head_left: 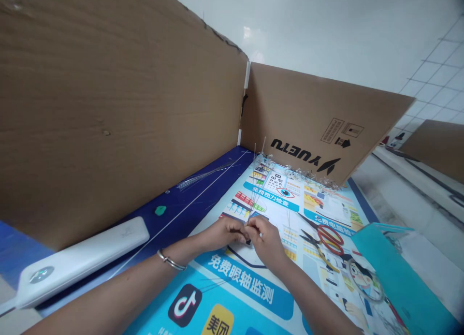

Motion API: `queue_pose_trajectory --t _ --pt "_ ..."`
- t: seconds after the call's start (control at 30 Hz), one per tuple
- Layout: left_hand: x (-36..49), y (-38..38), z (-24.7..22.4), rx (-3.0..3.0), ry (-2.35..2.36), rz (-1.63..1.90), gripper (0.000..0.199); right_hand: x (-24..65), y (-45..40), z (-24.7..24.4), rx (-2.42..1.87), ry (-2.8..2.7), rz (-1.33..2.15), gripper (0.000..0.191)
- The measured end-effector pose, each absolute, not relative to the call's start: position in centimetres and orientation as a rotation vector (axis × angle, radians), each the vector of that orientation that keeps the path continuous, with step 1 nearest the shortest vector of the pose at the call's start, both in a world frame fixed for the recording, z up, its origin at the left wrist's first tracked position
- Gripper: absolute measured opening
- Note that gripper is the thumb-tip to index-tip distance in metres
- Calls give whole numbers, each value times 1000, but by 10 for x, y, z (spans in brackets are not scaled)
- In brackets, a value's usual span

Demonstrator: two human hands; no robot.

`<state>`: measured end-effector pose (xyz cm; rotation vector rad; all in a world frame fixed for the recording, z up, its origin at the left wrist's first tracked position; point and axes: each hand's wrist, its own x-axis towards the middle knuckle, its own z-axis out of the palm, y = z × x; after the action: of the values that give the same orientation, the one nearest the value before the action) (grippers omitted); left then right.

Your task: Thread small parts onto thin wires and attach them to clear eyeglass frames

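Nearest my camera are the person's two bare arms: the left forearm [108,294], wearing a metal bangle [170,260], and the right forearm [308,296]. On my feed, the left hand [221,233] and right hand [264,240] meet over the printed poster sheet [250,296] covering the worktop. Both are curled nearly shut, their fingertips pinched together on a sheaf of thin wires [254,195] that fans upward from between them toward the cardboard corner. I can't tell how the strands divide between the two hands. Near the right hand lie red-handled scissors [322,240], and farther right sits a teal folder [402,272]. To the left, a blue cloth strip [213,163] carries a loose bundle of wires [206,175], a green blob [160,210] and, at its near end, a white oblong case [79,257]. Behind stand two cardboard panels, the left panel [108,108] and the right panel [300,117], the latter printed YUETU, with crumpled clear plastic [297,173] along its foot.
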<state>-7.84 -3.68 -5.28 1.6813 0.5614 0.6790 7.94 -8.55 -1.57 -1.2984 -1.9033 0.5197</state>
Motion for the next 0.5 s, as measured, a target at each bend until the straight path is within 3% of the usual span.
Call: queue_pose_trajectory --t 0.5 --pt "-84 -35 -54 1864 568 673 5 74 -89 -14 -1356 -1871 567 11"
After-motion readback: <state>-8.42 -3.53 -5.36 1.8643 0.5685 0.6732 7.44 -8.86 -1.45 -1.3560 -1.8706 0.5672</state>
